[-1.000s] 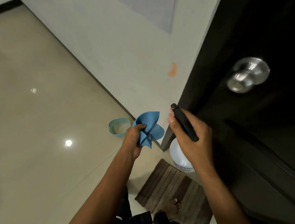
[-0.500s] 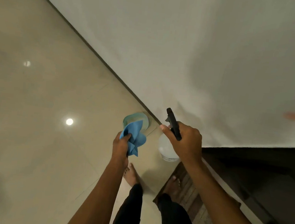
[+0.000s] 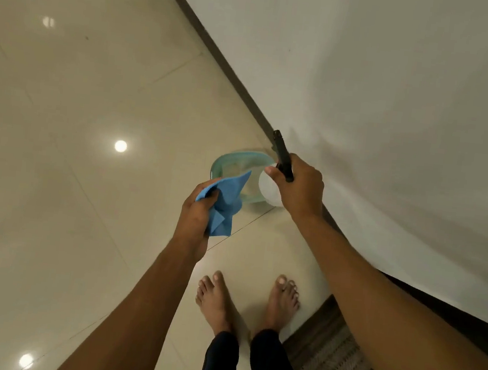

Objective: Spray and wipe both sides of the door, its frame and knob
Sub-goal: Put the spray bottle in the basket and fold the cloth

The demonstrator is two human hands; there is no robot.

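While the door is out of view, the right hand (image 3: 300,188) grips the spray bottle (image 3: 269,187) by its black trigger head, ready to spray; left hand (image 3: 198,213) clutches the blue cloth (image 3: 228,204) for wiping. Green container (image 3: 239,160) on floor just beyond both hands.

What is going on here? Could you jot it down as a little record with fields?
left hand: left hand grips a crumpled blue cloth
right hand: right hand holds a white spray bottle by its black trigger head
on the floor: green-rimmed tub on the cream tiles, beside the wall
underfoot: bare feet on the tiles; striped mat to the right
door and knob: not in view
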